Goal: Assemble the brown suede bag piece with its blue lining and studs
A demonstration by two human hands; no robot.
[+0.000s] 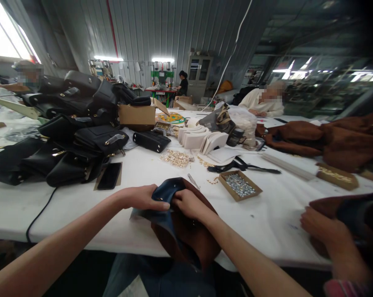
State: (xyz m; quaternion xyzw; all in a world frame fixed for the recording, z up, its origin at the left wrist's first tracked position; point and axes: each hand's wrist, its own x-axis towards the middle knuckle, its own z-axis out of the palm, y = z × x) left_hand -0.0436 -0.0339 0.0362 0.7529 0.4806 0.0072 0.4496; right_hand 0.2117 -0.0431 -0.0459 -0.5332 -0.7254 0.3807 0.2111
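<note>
A brown bag (205, 243) with a dark blue lining lies open at the table's front edge, its mouth towards me. My left hand (146, 199) grips the blue lining at the left rim, thumb on the near side and fingers behind the cloth. Inside the opening, my right hand (186, 203) is closed with its fingertips against the lining; whether a small part is between them I cannot make out. Small metal bits show on the lining near both hands. Just beyond the bag stands a cardboard tray of silvery studs (239, 185).
Black bags (78, 144) are heaped at the left, near a phone (110, 175). Gold hardware (176, 158), white pads (201, 138) and a black strap (245, 166) lie mid-table. At right are brown bags (322, 140) and a co-worker's hand (320, 227) on another bag.
</note>
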